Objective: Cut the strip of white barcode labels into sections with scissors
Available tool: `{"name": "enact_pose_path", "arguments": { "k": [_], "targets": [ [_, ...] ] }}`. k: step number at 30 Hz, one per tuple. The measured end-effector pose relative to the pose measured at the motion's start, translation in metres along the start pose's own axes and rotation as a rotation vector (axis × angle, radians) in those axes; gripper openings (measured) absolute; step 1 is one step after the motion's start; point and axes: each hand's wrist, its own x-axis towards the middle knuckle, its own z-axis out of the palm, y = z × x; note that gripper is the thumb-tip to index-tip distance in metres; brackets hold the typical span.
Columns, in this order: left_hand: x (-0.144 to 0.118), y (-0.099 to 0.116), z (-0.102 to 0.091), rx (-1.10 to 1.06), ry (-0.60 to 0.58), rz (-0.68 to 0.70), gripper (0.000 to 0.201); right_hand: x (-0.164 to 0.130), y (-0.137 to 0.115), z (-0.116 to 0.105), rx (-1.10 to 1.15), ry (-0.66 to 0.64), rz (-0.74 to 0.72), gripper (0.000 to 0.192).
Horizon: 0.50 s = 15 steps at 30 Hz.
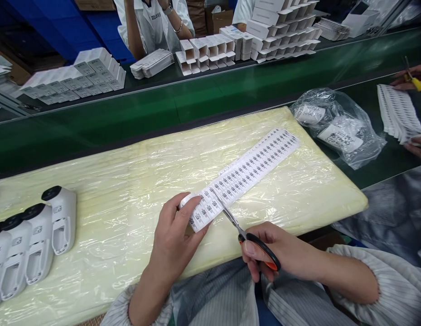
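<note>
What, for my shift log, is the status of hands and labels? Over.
Left hand gripping labels at near end. Right hand holding scissors, pointed across labels. Nothing seen in the way.

We saw polished, smooth metal on the blades (230,216) of our scissors (243,234) and smooth plastic on the handles (264,248). Our label strip (247,170) looked like thin, flat paper. The worktop (128,217) was sheathed in clear plastic film (135,181), glossy and wrinkled. We noted smooth plastic on the devices (68,206), shiny, crumpled, transparent plastic on the bag (368,142), and smooth card on the boxes (103,63). Our sleeves (397,280) were matt, striped cloth, softly gathered.
</note>
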Motion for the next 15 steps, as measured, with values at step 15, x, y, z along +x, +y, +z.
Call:
{"name": "enact_pose_path", "arguments": {
  "k": [15],
  "targets": [
    [0.0025,0.0015,-0.0005,-0.007,0.029,0.002,0.038,0.0003,0.0017,-0.0016,-0.008,-0.009,-0.014,0.058]
  ]
}}
